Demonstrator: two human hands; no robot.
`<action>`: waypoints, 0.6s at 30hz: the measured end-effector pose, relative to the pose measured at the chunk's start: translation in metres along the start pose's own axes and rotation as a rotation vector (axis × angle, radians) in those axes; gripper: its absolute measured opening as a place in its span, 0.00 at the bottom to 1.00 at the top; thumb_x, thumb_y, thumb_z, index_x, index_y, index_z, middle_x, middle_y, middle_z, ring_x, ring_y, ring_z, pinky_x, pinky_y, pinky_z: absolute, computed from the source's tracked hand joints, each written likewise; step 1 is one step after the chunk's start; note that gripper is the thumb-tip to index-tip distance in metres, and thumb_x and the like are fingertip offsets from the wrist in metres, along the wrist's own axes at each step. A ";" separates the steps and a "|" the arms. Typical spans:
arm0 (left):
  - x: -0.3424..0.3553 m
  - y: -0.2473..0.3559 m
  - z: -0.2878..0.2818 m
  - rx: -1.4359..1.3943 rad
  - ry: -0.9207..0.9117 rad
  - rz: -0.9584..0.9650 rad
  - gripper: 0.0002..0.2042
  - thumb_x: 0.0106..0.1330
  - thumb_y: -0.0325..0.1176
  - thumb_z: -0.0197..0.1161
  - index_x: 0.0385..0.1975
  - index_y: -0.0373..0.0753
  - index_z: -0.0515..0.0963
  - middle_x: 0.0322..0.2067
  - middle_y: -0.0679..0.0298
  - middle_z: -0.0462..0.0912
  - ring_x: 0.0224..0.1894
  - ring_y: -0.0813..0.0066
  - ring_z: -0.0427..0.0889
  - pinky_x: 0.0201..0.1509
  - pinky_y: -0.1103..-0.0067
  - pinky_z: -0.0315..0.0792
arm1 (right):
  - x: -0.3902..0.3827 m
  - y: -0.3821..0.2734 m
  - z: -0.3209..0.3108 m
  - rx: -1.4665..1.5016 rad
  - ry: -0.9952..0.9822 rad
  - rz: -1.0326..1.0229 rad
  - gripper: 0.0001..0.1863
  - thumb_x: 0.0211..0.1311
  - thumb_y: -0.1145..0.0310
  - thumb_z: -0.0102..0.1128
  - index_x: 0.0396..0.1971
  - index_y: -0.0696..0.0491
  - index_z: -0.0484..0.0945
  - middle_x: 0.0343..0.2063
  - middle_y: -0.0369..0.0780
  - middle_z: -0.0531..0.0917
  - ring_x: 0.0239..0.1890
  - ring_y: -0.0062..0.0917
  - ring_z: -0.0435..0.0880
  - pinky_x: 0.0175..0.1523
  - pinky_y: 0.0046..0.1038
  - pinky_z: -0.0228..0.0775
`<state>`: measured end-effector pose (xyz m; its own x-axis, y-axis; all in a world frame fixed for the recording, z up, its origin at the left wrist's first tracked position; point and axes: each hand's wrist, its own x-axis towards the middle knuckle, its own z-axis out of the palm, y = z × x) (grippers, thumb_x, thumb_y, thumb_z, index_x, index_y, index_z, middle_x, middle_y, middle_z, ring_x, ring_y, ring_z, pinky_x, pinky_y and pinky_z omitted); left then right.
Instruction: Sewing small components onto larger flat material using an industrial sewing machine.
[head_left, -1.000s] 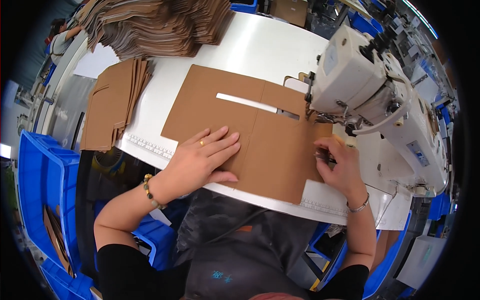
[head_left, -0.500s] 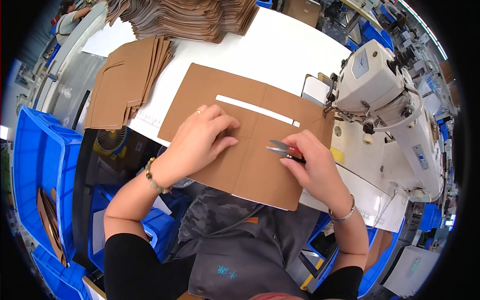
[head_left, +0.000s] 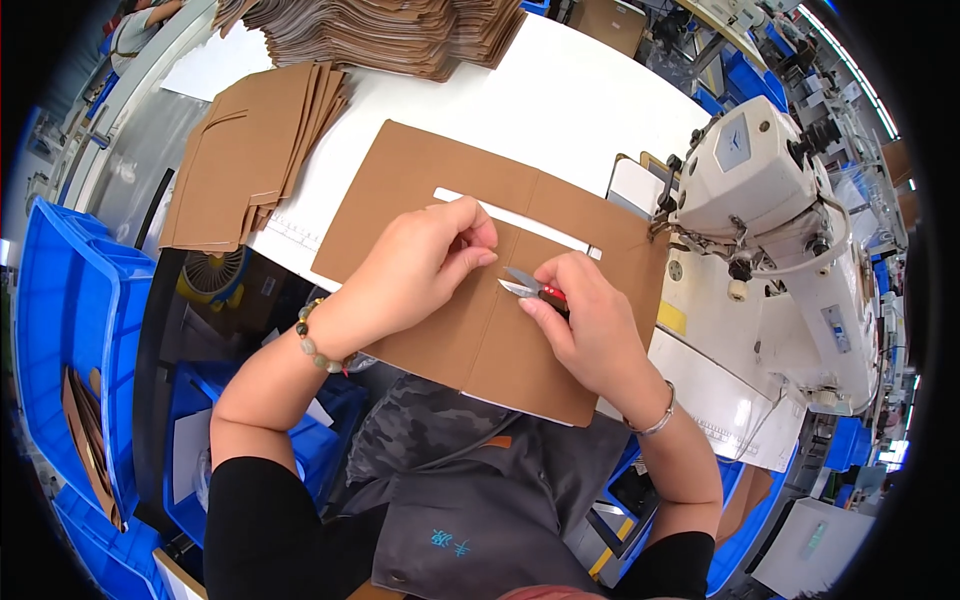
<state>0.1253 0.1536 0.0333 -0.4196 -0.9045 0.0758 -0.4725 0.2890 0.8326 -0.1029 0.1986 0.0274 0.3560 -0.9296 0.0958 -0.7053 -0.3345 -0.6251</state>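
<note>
Flat brown long-slotted panel [head_left: 510, 340] beneath curled left hand [head_left: 415, 262], grip unclear, and right hand [head_left: 595, 325] around red-handled metal snips [head_left: 552, 292]

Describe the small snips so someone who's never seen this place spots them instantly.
Find the white sewing machine at the right of the white table; to its left lies a big brown panel with a long slot. Over that panel, the right hand holds the snips. Their parted metal blades and touch of red stand out against the plain brown beneath.
</note>
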 end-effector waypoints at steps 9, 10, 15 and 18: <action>-0.003 -0.007 0.012 0.382 0.004 0.191 0.07 0.63 0.29 0.69 0.34 0.37 0.76 0.34 0.60 0.78 0.39 0.58 0.81 0.43 0.68 0.75 | -0.003 0.006 0.009 -0.070 0.081 -0.081 0.10 0.66 0.65 0.65 0.40 0.53 0.76 0.38 0.40 0.77 0.32 0.36 0.84 0.34 0.36 0.76; -0.002 -0.006 0.014 0.321 0.004 0.171 0.07 0.64 0.29 0.68 0.33 0.37 0.76 0.34 0.59 0.78 0.39 0.57 0.80 0.42 0.67 0.74 | -0.003 0.007 0.010 -0.070 0.081 -0.080 0.10 0.66 0.65 0.65 0.40 0.53 0.76 0.38 0.40 0.77 0.32 0.36 0.84 0.34 0.36 0.76; -0.001 -0.003 0.020 0.210 0.026 0.175 0.06 0.66 0.28 0.66 0.32 0.36 0.75 0.34 0.58 0.78 0.38 0.55 0.80 0.42 0.66 0.73 | -0.004 0.006 0.016 -0.137 0.132 -0.102 0.09 0.65 0.65 0.65 0.38 0.52 0.75 0.37 0.39 0.75 0.30 0.35 0.84 0.31 0.35 0.74; -0.001 -0.003 0.020 0.227 -0.006 0.139 0.06 0.66 0.30 0.65 0.33 0.36 0.75 0.35 0.58 0.79 0.43 0.53 0.80 0.45 0.63 0.74 | -0.003 0.008 0.019 -0.179 0.131 -0.127 0.09 0.65 0.65 0.65 0.37 0.52 0.74 0.36 0.39 0.75 0.28 0.35 0.83 0.29 0.34 0.74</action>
<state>0.1114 0.1604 0.0197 -0.4970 -0.8495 0.1769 -0.5714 0.4738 0.6701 -0.0980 0.2020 0.0075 0.3746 -0.8866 0.2714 -0.7616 -0.4612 -0.4554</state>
